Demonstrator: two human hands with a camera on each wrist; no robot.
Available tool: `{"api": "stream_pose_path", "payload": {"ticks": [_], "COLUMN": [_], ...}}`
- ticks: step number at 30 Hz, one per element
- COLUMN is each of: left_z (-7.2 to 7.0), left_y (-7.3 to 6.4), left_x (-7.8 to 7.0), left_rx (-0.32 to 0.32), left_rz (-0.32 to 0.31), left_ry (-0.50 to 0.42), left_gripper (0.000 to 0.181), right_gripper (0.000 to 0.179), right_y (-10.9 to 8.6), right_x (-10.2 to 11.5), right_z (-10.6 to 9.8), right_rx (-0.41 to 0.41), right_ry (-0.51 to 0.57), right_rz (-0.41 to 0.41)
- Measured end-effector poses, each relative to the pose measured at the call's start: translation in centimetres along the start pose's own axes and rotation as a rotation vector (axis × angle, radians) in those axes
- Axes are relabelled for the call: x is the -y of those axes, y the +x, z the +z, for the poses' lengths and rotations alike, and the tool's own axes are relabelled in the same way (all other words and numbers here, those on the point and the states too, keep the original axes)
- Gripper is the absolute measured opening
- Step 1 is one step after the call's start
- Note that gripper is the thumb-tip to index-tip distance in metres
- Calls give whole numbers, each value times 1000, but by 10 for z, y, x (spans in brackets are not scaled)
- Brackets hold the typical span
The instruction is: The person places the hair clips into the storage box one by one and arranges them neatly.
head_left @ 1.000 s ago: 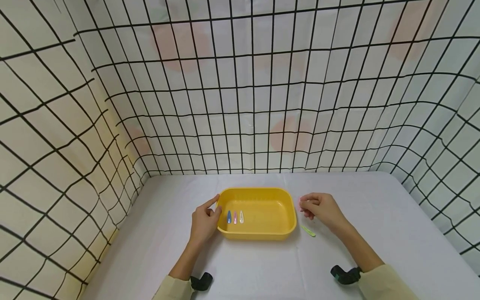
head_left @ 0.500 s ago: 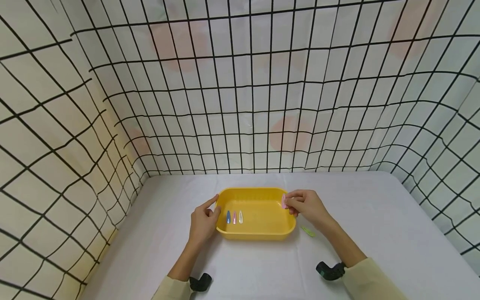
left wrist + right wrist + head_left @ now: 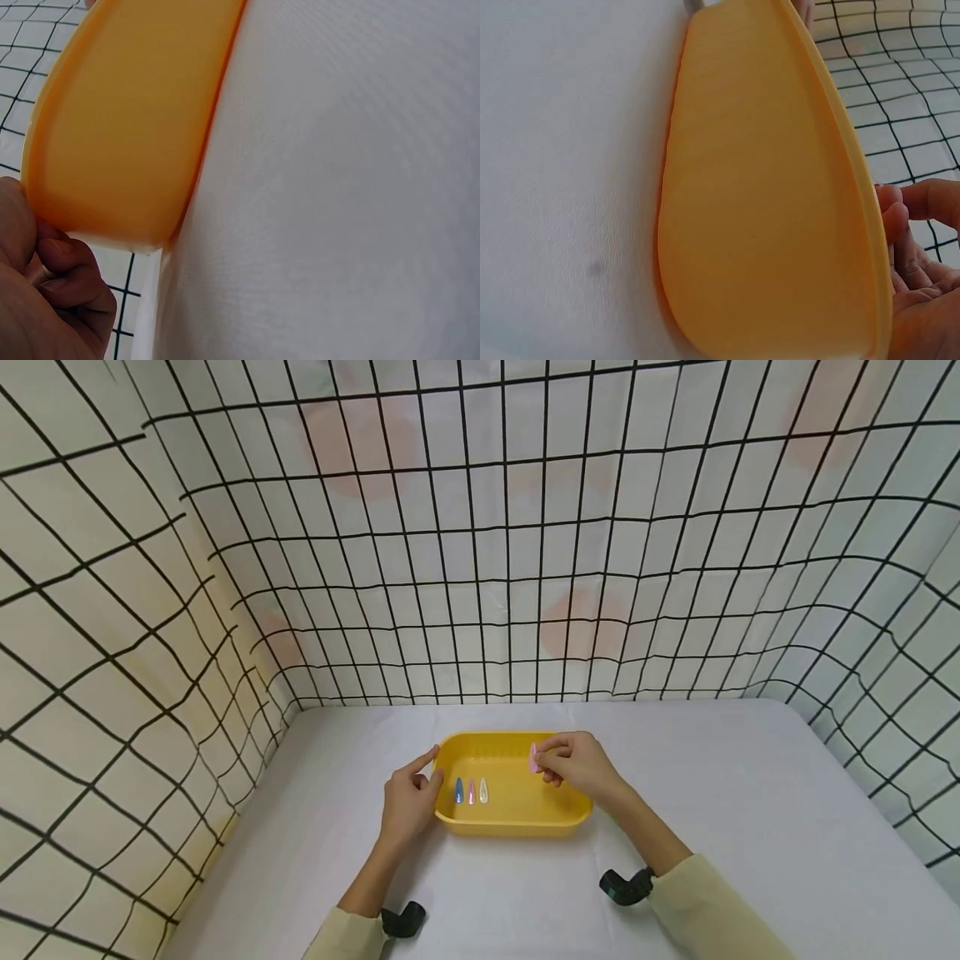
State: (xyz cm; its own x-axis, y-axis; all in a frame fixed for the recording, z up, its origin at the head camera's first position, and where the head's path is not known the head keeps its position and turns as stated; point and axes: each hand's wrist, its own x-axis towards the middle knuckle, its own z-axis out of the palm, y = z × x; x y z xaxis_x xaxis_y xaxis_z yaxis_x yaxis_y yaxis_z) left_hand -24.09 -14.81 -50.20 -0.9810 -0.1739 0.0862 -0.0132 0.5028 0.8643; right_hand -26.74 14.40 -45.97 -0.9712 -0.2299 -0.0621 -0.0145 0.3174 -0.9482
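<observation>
A yellow plastic tray [image 3: 517, 829] stands on the white-covered table. At its left end my left hand [image 3: 407, 802] grips the rim between thumb and fingers; the left wrist view has this hand [image 3: 56, 292] against the tray's end. Over the right half of the tray, my right hand [image 3: 581, 764] pinches a pink snap hair clip [image 3: 533, 758] held upright. Inside the tray, towards the left, a blue hair clip [image 3: 458, 791], a pink hair clip [image 3: 471, 792] and a white hair clip [image 3: 483, 791] lie side by side. In the right wrist view the tray wall [image 3: 765, 187] hides the held clip.
A black wire grid [image 3: 508, 581] with white sheeting behind it encloses the table at the back and sides. White cloth [image 3: 517, 893] covers the table. A black wrist camera [image 3: 403, 920] sits on the left wrist, and another black camera [image 3: 627, 887] on the right.
My right hand has moved left with the pink hair clip, from beside the tray to over it. The green clip on the table is now out of sight near the right forearm. My left hand stays put.
</observation>
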Motion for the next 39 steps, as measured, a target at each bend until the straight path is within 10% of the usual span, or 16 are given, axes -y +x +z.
{"api": "stream_pose_path", "payload": {"ticks": [39], "left_z": [-1], "left_y": [-1], "left_x": [-1], "left_rx": [-5], "left_rz": [17], "left_ry": [-21], "left_gripper": [45], "right_gripper": [12], "right_y": [31], "right_x": [-5], "right_z": [68], "right_rx": [163], "right_ry": [-212], "right_rz": [157]}}
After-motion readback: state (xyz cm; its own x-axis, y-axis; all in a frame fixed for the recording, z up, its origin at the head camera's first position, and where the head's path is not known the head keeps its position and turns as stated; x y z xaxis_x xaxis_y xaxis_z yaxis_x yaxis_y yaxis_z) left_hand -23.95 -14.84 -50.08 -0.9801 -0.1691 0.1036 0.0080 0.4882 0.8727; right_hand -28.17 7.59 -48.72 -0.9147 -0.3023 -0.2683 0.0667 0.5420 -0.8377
